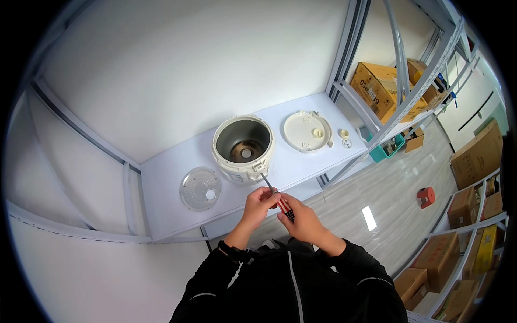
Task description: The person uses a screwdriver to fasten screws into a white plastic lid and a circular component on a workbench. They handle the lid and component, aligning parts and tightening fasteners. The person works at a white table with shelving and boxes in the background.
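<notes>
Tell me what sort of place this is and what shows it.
Most likely a small workshop or storeroom for appliances: a rice cooker with its lid off stands on a white workbench, a screwdriver is in use, and cardboard boxes fill shelves nearby.

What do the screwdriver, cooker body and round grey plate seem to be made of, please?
Screwdriver: slim, smooth grey shaft, likely metal; coloured handle, probably plastic.
Cooker body: smooth cream shell with moulded fittings, probably plastic; grey interior's dull sheen suggests metal.
Round grey plate: bright glints; perhaps glossy metal, though possibly plastic.
</notes>
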Demonstrator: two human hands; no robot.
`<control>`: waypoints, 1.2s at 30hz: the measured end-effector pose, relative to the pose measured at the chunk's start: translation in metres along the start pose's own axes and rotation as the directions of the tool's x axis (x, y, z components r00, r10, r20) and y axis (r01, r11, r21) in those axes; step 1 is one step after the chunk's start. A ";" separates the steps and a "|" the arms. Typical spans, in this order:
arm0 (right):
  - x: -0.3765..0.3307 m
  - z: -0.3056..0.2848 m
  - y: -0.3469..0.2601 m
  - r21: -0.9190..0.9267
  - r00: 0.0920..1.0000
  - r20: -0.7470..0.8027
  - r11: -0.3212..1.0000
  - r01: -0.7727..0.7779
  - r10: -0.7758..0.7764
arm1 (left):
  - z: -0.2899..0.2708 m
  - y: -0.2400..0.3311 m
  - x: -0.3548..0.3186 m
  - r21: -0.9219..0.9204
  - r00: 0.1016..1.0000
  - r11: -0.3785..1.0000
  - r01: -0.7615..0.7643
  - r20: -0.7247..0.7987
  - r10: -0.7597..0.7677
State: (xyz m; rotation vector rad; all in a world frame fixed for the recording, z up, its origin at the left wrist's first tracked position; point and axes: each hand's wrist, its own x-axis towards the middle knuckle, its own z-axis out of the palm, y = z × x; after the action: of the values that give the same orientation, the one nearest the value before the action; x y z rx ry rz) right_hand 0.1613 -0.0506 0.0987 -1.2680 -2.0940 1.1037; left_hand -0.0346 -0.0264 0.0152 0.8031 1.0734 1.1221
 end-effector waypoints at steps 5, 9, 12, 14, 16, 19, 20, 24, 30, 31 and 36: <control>0.001 0.011 0.018 0.721 0.967 0.170 0.646 -0.252 0.188 | 0.000 0.004 -0.001 -0.074 0.997 0.997 -0.028 0.069 0.033; 0.002 0.006 0.012 0.493 0.992 0.089 0.861 -0.126 0.094 | -0.006 0.001 0.000 -0.073 0.995 0.997 -0.034 0.094 0.041; 0.002 0.001 0.003 0.170 1.000 0.010 0.985 0.028 -0.030 | -0.011 -0.004 0.001 0.009 0.993 0.998 -0.062 0.101 0.061; 0.002 0.002 0.001 0.080 0.998 -0.015 0.995 0.060 -0.059 | -0.011 -0.006 0.001 0.022 0.994 0.998 -0.061 0.093 0.058; 0.002 0.003 0.003 0.077 0.998 -0.024 0.996 0.052 -0.050 | -0.009 -0.005 0.000 0.006 0.995 0.999 -0.054 0.083 0.053; 0.002 0.001 0.003 0.190 1.000 0.003 0.982 0.012 -0.013 | -0.005 0.002 -0.004 -0.053 0.997 0.999 -0.013 0.078 0.018; 0.001 0.001 0.001 0.091 1.000 0.012 0.996 0.020 -0.022 | -0.006 0.005 -0.004 -0.067 0.996 0.998 0.015 0.084 -0.009; -0.005 -0.007 -0.006 -0.078 0.994 0.074 0.993 0.083 -0.078 | -0.009 0.008 -0.001 0.020 1.000 0.999 0.025 0.005 -0.025; 0.003 -0.025 0.006 -0.034 0.996 0.061 0.997 0.065 -0.062 | -0.020 0.001 0.002 0.000 0.976 0.996 -0.090 -0.201 0.088; 0.006 -0.028 0.014 -0.059 0.997 0.041 0.996 0.073 -0.070 | -0.016 0.004 0.000 -0.009 0.963 0.992 -0.129 -0.242 0.123; 0.040 -0.040 0.027 -0.026 0.987 0.154 0.999 0.045 -0.040 | -0.012 0.016 -0.008 0.030 0.810 0.933 -0.358 -0.487 0.326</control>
State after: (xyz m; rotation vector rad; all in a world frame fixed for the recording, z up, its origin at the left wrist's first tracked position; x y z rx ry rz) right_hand 0.1851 0.0075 0.0988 -1.1794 -2.2470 1.1897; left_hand -0.0509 -0.0298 0.0278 0.6937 1.3299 1.7252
